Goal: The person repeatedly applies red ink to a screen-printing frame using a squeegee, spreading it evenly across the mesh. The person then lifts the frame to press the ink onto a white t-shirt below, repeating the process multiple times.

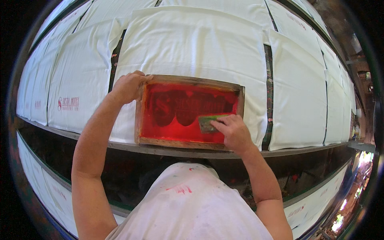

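Observation:
A wooden screen-printing frame [192, 144] lies flat on a white cloth [196, 44], its mesh [172, 130] coated in red ink. Darker lettering and rounded dark patches show through the mesh. My left hand [129, 86] is closed over the frame's upper left corner, fingers partly hidden behind the wood. In my right hand [235, 130] is a squeegee [208, 125] with a greenish edge, gripped at its right end and resting on the red mesh in the lower right part of the frame.
More white cloths lie side by side along the long table; the cloth [82, 80] at left bears a red print. Plain cloth [298, 92] lies at right. Dark gaps separate the cloths. A table edge [172, 152] runs before me, and another cloth-covered table [44, 180] stands behind.

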Demonstrator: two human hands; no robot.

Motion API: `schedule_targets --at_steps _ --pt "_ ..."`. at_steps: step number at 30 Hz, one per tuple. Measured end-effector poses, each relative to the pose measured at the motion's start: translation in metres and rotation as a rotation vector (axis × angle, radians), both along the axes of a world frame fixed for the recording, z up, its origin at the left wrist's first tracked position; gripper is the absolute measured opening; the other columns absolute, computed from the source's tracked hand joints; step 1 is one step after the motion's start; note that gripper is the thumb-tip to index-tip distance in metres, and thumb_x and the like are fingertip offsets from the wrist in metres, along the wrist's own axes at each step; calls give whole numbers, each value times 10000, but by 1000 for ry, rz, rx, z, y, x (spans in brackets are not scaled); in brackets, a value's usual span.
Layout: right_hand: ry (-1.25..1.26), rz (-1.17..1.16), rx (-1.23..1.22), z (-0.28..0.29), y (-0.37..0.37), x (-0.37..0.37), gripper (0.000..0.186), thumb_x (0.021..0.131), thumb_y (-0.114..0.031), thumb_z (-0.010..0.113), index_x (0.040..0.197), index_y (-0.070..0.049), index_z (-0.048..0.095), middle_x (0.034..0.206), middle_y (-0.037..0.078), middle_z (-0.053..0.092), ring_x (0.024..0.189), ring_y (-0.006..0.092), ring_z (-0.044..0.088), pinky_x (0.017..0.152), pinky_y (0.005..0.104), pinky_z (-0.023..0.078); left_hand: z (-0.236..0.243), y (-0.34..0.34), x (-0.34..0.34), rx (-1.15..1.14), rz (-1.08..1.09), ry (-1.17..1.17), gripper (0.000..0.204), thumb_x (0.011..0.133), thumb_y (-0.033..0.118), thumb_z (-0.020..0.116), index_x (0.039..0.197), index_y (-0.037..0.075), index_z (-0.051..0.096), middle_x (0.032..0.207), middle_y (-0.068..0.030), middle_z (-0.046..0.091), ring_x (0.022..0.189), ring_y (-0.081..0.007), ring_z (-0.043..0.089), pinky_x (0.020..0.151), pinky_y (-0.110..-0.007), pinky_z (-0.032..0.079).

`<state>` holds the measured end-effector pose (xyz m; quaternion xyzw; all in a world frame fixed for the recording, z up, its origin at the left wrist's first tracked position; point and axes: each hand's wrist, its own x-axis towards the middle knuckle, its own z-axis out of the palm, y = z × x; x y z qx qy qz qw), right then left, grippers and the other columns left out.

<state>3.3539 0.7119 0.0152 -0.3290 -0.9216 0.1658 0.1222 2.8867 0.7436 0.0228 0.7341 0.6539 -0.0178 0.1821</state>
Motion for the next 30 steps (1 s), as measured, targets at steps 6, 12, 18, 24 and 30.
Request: schedule_targets --at_steps 6,12,18,24,30 --pt "21 -119 -17 12 -45 -8 502 856 41 713 1319 -108 838 1197 133 810 1108 366 751 988 498 580 3 5 -4 -50 -28 -34 959 726 -43 934 1614 222 689 1487 -157 738 1390 -385 701 1187 -456 563" --pt "-29 -683 -37 7 -31 -38 373 945 -63 691 1300 -54 806 1159 180 785 1065 429 776 941 562 619 -11 7 -12 7 -62 36 847 803 74 931 1603 225 696 1408 -157 758 1322 -396 725 1124 -495 581" --pt "-191 -973 37 -7 -20 -73 337 967 -179 701 1265 -55 798 1104 195 766 1049 443 781 930 581 630 8 8 -1 -50 -56 63 814 829 88 937 1585 290 712 1333 -144 772 1298 -381 747 1064 -516 609" --pt "-160 -904 27 -12 -27 -159 308 970 -170 682 1236 -63 794 1106 202 765 1024 457 784 912 598 635 11 7 -4 -56 -89 89 804 810 127 955 1559 319 734 1315 -128 789 1276 -370 775 1036 -533 630" --pt "-147 -659 63 -12 -38 -248 337 939 -126 684 1253 -76 798 1100 183 767 1020 432 786 879 578 642 7 11 -9 -71 -112 73 712 842 176 942 1517 310 759 1371 -115 787 1280 -357 783 1037 -535 634"
